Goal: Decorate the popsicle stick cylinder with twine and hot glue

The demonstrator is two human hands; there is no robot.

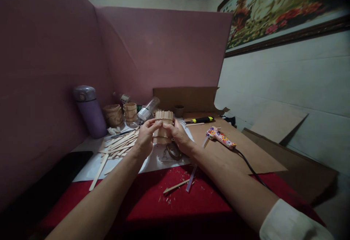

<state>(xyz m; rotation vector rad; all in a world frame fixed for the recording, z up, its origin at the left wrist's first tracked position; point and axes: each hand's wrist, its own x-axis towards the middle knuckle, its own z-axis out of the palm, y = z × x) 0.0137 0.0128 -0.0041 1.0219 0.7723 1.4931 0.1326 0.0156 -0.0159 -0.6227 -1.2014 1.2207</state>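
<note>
Between my hands stands a small round cup made of upright wooden craft sticks (163, 138), with twine-like bands around it near the top and lower down. My left hand (147, 134) grips its left side, the thumb pressed on the front. From the right, my right hand (179, 134) holds it the same way, thumb near the other thumb. The fingers behind the cup are hidden. Just below my right hand lies a brown ring-shaped coil (174, 152) on white paper. A pile of loose craft sticks (120, 145) lies beside my left hand.
A floral hot glue gun (220, 137) with a cord rests on cardboard (246, 160), near a yellow-black utility knife (202, 120). A purple tumbler (91, 116), two stick cups (113, 115), a plastic bottle (148, 109) and a small pot (179, 110) stand or lie behind. Shavings and a stick (176, 186) lie on red cloth.
</note>
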